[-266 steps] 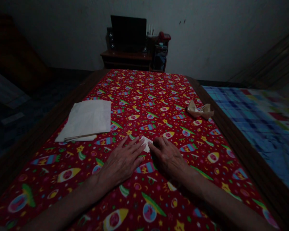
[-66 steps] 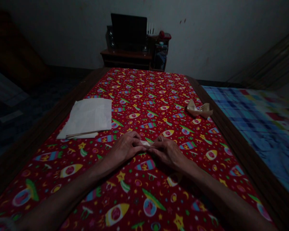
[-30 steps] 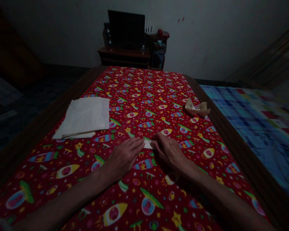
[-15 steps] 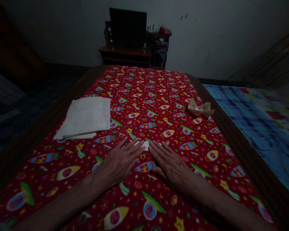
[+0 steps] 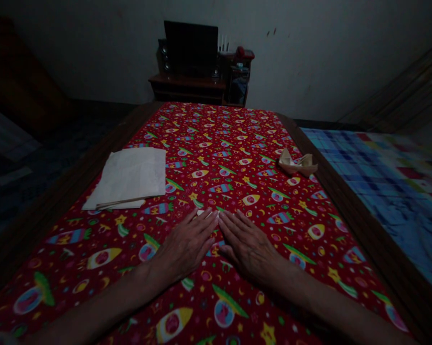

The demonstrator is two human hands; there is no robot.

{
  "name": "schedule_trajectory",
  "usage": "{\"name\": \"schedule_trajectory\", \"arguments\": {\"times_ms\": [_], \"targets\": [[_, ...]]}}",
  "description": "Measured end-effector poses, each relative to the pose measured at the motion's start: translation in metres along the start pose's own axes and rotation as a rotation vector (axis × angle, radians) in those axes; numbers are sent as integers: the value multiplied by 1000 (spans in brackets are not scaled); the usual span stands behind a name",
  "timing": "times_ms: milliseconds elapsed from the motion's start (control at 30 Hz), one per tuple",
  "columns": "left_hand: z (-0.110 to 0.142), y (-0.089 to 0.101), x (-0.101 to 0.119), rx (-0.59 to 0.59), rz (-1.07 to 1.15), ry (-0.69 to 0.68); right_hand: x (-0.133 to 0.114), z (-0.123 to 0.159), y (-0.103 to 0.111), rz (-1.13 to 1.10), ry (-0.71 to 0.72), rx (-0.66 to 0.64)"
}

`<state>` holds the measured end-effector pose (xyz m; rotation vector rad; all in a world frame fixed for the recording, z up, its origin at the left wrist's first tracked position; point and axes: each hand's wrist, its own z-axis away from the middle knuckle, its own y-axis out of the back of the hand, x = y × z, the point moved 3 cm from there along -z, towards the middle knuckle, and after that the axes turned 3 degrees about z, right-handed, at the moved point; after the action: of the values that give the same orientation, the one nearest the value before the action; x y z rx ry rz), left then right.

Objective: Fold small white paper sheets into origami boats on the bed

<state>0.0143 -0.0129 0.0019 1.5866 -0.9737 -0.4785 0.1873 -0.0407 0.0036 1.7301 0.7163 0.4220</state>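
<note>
Both hands lie palm down on a small white piece of paper [image 5: 200,212], most of which is hidden under the fingers. It rests flat on a red cloth [image 5: 233,280] printed with rockets and stars. My left hand [image 5: 190,239] has its fingers stretched out flat over the paper's left part. Over its right part my right hand [image 5: 248,239] lies flat too, fingers extended. The fingertips of the two hands nearly meet at the middle. Neither hand grips anything.
A stack of pale paper sheets [image 5: 133,175] lies to the left on the cloth. A folded paper boat shape [image 5: 298,164] stands at the right edge. Beyond the far end are a dark monitor [image 5: 191,48] and a wooden desk [image 5: 187,84]. Checked blue bedding [image 5: 348,167] lies on the right.
The two hands have slid closer together, so their fingertips nearly touch and less of the white paper shows between them. The view has tilted slightly.
</note>
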Motion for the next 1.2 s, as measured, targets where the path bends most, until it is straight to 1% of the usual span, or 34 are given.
{"name": "schedule_trajectory", "arguments": {"times_ms": [100,233,367,467,567,633,700,767,833,900,1000,1067,1200], "targets": [[0,1,-3,-16,1,-17,2,1,1,8,-1,-34],[13,7,-16,-33,-40,-1,10,12,5,23,-6,-62],[24,10,-21,15,-74,28,13,19,4,26,-13,3],[26,11,-22,32,-79,40,13,22,0,39,-7,70],[21,14,-23,75,-21,66,14,22,-3,44,0,133],[13,16,-26,111,45,95,17,19,-3,34,2,161],[2,16,-29,121,107,125,22,13,-2,25,-11,174],[-9,14,-33,115,152,136,29,4,-1,16,-58,197],[-19,10,-36,125,205,108,35,-4,1,-8,-121,226],[-25,5,-38,132,263,95,38,-12,2,-58,-139,238],[-23,2,-37,167,338,114,36,-18,5,-177,-118,269],[-19,2,-34,216,376,111,33,-18,7,-252,-109,286],[-11,5,-26,314,410,89,29,-17,12,-294,-126,272]]}}
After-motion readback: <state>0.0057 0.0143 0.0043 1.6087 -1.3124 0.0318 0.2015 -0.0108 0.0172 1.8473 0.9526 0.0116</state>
